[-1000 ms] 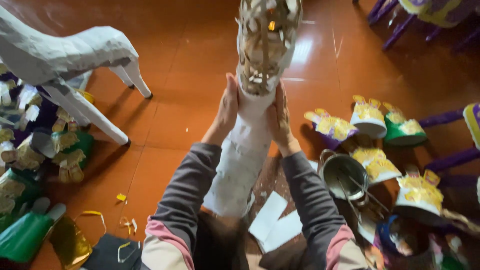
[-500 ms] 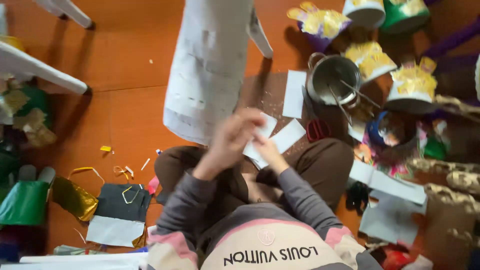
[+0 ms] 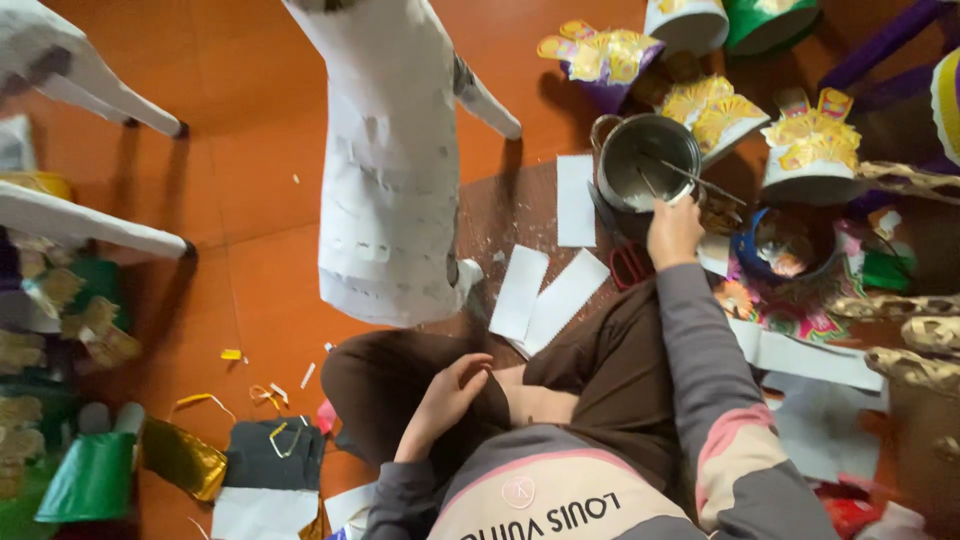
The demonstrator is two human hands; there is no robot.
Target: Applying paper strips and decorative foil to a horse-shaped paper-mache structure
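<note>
Reaching forward, the right hand (image 3: 675, 232) rests at the near rim of the metal pot (image 3: 648, 163), fingers curled; whether they pinch the stick (image 3: 690, 177) lying across the pot I cannot tell. The left hand (image 3: 447, 398) lies loosely spread on the lap, holding nothing.

Outward from the pot, a pair of red scissors (image 3: 628, 265) sits on the floor (image 3: 250, 190) just beside the wrist, and three white paper strips (image 3: 560, 290) lie between the pot and the tall white papered figure (image 3: 390, 170), which stands free on the floor, well left of the pot. Gold-and-white paper crowns (image 3: 810, 150) crowd the floor's far right corner.

Half a second ago both hands were together in front of the chest, close below the figure; a second ago they were clasped around its neck. Now the figure is let go and the hands have parted, the right moved over to the pot. I judge the work has turned from handling the figure to fetching from the pot, likely paste for another strip.
</note>
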